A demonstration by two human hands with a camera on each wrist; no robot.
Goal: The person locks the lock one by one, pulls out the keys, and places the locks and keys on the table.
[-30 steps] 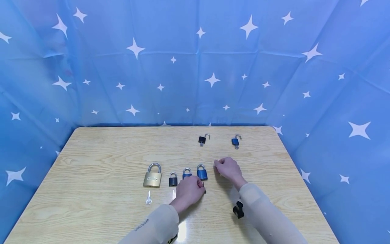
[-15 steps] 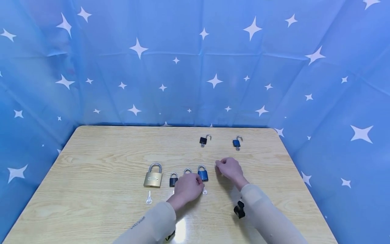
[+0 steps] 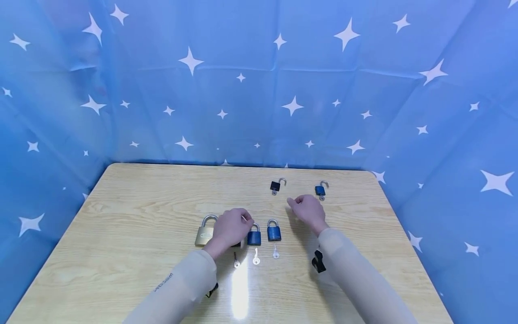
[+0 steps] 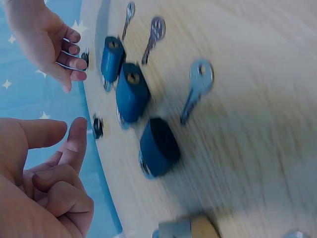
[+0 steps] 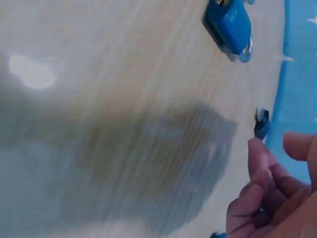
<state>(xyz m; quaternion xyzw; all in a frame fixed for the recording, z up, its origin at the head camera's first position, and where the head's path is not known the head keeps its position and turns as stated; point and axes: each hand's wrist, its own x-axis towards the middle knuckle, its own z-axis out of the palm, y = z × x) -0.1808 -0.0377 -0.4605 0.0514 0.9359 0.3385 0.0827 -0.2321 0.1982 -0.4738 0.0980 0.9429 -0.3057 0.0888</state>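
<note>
My left hand (image 3: 231,228) hovers over the row of closed padlocks, thumb and index finger apart, holding nothing in the left wrist view. Beneath it is a small black padlock (image 4: 159,148), mostly hidden in the head view. To its left lies a big brass padlock (image 3: 203,236), partly covered. On the right are a blue padlock (image 3: 254,238) and another blue padlock (image 3: 274,233). Below the row lie a dark key (image 3: 236,261), a silver key (image 3: 256,257) and another silver key (image 3: 276,252). My right hand (image 3: 308,210), fingers loosely bent, holds nothing above the table, right of the row.
Toward the back edge lie an unlocked black padlock (image 3: 275,186) and an unlocked blue padlock (image 3: 320,191), each with a key at its bottom. A blue star-patterned curtain (image 3: 259,90) surrounds the wooden table (image 3: 154,193) at the back and sides.
My left hand has moved left and away from the rightmost key, uncovering both blue padlocks and the keys below. My right hand has shifted slightly toward the back. The head view has turned a little.
</note>
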